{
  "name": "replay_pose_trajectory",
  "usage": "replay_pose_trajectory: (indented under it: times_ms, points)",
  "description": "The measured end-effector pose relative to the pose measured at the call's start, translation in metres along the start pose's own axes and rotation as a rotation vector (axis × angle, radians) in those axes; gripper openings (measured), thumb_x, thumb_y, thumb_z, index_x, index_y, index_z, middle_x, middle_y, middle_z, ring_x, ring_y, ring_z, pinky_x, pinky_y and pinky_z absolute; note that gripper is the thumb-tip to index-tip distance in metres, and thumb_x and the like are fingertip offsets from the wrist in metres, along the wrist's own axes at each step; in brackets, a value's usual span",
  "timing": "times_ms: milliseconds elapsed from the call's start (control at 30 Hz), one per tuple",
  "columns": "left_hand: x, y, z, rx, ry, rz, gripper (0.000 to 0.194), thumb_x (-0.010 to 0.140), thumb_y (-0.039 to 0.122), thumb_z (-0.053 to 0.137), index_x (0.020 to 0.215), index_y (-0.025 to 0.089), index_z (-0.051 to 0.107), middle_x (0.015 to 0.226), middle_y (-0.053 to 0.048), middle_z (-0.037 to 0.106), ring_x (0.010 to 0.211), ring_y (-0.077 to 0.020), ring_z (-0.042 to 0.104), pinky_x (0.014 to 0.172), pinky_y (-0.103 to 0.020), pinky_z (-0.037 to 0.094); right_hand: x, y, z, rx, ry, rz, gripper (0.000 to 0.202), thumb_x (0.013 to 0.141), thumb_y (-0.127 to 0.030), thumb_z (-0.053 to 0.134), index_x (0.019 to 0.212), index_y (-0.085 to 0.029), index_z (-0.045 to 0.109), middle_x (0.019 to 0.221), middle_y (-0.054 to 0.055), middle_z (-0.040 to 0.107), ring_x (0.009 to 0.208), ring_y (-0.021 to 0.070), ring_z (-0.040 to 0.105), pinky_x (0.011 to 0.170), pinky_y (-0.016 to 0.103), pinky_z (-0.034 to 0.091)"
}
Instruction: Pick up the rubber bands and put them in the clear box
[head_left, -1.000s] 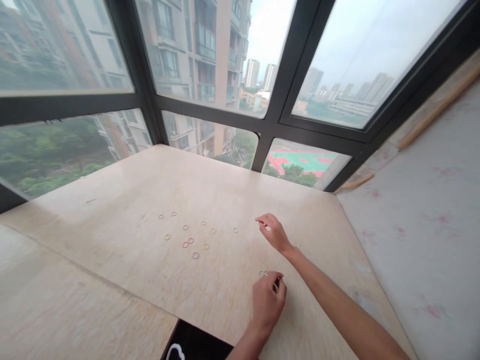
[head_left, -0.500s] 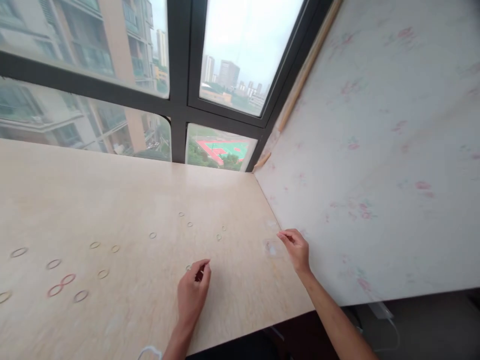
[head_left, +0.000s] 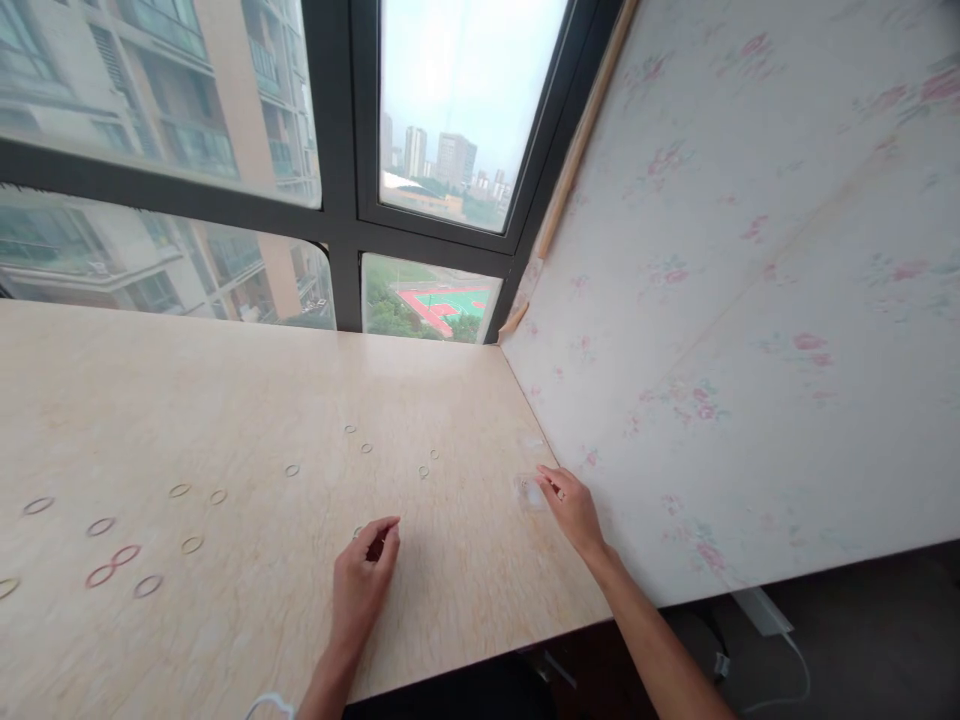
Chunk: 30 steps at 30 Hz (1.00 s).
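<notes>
My left hand (head_left: 367, 560) rests low over the tabletop, its thumb and forefinger tips closed together. Whatever lies between them, if anything, is too small to make out. Just behind its knuckles a thin greenish ring (head_left: 357, 532) shows in part. My right hand (head_left: 576, 510) is pinched at the edge of a small clear plastic box (head_left: 529, 497) near the wall; what the fingertips hold cannot be made out. Between the hands and farther back lie small thin rings, among them one pale green ring (head_left: 424, 471) and another small ring (head_left: 435, 454).
Several larger thin rings lie on the left, including two touching red rings (head_left: 126, 555) and a purplish ring (head_left: 148, 587). A flowered wall panel (head_left: 705, 350) bounds the tabletop (head_left: 450, 600) on the right. A dark window frame (head_left: 345, 200) stands behind. A white cord (head_left: 270, 704) shows at the front.
The view has shifted slightly, so most things appear farther left. My right hand's fingertips now overlap the clear box's edge. My left hand keeps its closed pose.
</notes>
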<state>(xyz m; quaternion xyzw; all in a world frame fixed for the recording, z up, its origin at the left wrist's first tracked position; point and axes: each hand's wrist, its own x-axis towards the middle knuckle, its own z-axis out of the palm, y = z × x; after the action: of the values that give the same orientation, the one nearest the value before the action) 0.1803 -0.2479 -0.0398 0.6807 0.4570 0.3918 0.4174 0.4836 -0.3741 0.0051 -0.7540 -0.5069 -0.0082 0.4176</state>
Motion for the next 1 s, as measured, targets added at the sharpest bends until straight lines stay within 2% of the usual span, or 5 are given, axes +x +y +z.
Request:
replay_pose_trajectory:
  times_ms: [267, 500, 633, 800, 1000]
  points:
    - [-0.002, 0.0, 0.0, 0.0, 0.005, -0.001, 0.028, 0.079, 0.042, 0.055, 0.088, 0.02, 0.069, 0.084, -0.006, 0.073, 0.074, -0.0216, 0.069, 0.068, -0.032, 0.056, -0.03, -0.005, -0.014, -0.028, -0.042, -0.088, 0.031, 0.096, -0.037, 0.046, 0.098, -0.019, 0.071, 0.082, 0.007, 0.068, 0.07, 0.0185, 0.061, 0.065, 0.029, 0.049]
    - [-0.005, 0.0, -0.001, 0.045, -0.022, 0.058, 0.024, 0.084, 0.037, 0.051, 0.089, 0.02, 0.067, 0.086, -0.006, 0.072, 0.076, -0.0203, 0.068, 0.068, -0.032, 0.056, -0.072, -0.01, 0.014, 0.147, -0.252, -0.189, 0.027, 0.096, -0.033, 0.047, 0.092, -0.02, 0.07, 0.075, 0.004, 0.065, 0.068, 0.0159, 0.062, 0.062, 0.025, 0.05]
    - [0.002, -0.007, -0.011, 0.143, -0.059, 0.123, 0.023, 0.084, 0.033, 0.049, 0.092, 0.02, 0.066, 0.088, -0.006, 0.07, 0.078, -0.0195, 0.067, 0.07, -0.033, 0.056, -0.077, -0.013, 0.019, 0.187, -0.321, -0.137, 0.03, 0.097, -0.034, 0.045, 0.085, -0.021, 0.069, 0.073, 0.004, 0.065, 0.068, 0.0171, 0.063, 0.062, 0.025, 0.05]
    - [0.016, -0.016, -0.043, 0.276, 0.128, 0.128, 0.024, 0.081, 0.032, 0.048, 0.091, 0.019, 0.065, 0.095, -0.008, 0.067, 0.078, -0.019, 0.065, 0.073, -0.033, 0.055, -0.075, -0.008, 0.018, 0.223, -0.341, -0.05, 0.034, 0.097, -0.038, 0.042, 0.082, -0.021, 0.068, 0.069, 0.003, 0.062, 0.06, 0.0169, 0.06, 0.055, 0.025, 0.049]
    - [0.028, -0.01, -0.09, 0.346, 0.422, 0.077, 0.027, 0.082, 0.033, 0.047, 0.092, 0.017, 0.065, 0.097, -0.009, 0.068, 0.08, -0.0184, 0.063, 0.074, -0.031, 0.054, -0.078, 0.002, 0.02, 0.245, -0.365, -0.074, 0.032, 0.096, -0.039, 0.044, 0.081, -0.022, 0.067, 0.071, 0.003, 0.063, 0.063, 0.0173, 0.062, 0.057, 0.024, 0.05]
